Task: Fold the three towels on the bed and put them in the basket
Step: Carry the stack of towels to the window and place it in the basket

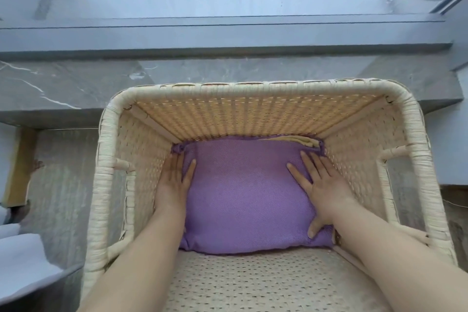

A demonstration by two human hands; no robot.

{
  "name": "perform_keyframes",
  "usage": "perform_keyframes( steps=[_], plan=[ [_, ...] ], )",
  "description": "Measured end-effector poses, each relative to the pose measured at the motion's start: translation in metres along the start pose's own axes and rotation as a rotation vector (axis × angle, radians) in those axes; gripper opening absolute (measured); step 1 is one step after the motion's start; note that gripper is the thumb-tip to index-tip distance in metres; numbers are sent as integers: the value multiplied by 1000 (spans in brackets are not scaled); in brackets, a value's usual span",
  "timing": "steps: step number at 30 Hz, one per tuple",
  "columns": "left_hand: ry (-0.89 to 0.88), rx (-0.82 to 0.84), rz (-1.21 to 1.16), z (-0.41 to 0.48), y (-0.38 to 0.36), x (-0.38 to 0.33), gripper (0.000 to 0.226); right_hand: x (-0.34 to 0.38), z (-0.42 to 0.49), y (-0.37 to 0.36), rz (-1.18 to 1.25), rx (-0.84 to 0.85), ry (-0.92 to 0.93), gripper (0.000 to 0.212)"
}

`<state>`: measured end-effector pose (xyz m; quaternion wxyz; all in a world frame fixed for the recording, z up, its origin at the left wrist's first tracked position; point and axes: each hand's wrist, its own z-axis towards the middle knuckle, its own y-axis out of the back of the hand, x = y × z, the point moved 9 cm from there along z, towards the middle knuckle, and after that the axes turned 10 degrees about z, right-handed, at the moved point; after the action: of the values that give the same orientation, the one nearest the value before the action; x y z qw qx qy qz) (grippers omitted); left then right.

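Step in hand, by judgement: settling a folded towel into the basket [253, 85]. Purple towel [243, 197]: twill-woven cloth, plump rectangle, lying on the basket floor against the far wall; a yellow towel [307, 140] edge shows beneath it; a third cannot be told. Left hand [174, 182] and right hand [323, 187]: fingers straight, slightly spread, pressing flat, gripping nothing. Basket: pale woven cane, wrapped rim, rounded corners. Next move calls for lifting both hands out without dragging the cloth.

Pale yellow cloth [307, 141] mostly hidden under purple folded towel [243, 197]; cream woven basket [253, 87] near side cut off at bottom edge.
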<state>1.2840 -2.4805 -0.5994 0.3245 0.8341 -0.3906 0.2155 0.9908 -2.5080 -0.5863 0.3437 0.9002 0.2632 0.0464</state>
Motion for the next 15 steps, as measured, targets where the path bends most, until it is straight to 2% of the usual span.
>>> perform_keyframes(
  steps=[2,3,5,7,9,10,12,15],
  plan=[
    [1,-17,-35,-3,4,2,116,-1,-3,2,38,24,20,153],
    [6,-29,-57,-6,8,3,100,-1,-5,3,79,47,25,152],
    [20,-55,-138,-8,22,9,77,-2,-5,12,235,54,5,145],
    [26,-103,-315,-9,41,18,76,-6,-2,36,446,-127,-35,122],
    [55,-186,-530,-6,55,30,78,-11,-1,63,494,-404,-68,90],
    [66,-190,-636,-3,53,33,79,-11,1,68,497,-463,-76,81],
    [65,-109,-787,6,37,29,78,-9,9,62,502,-448,-84,77],
    [45,-55,-828,19,19,13,74,-12,18,38,461,-399,-110,82]
  ],
)
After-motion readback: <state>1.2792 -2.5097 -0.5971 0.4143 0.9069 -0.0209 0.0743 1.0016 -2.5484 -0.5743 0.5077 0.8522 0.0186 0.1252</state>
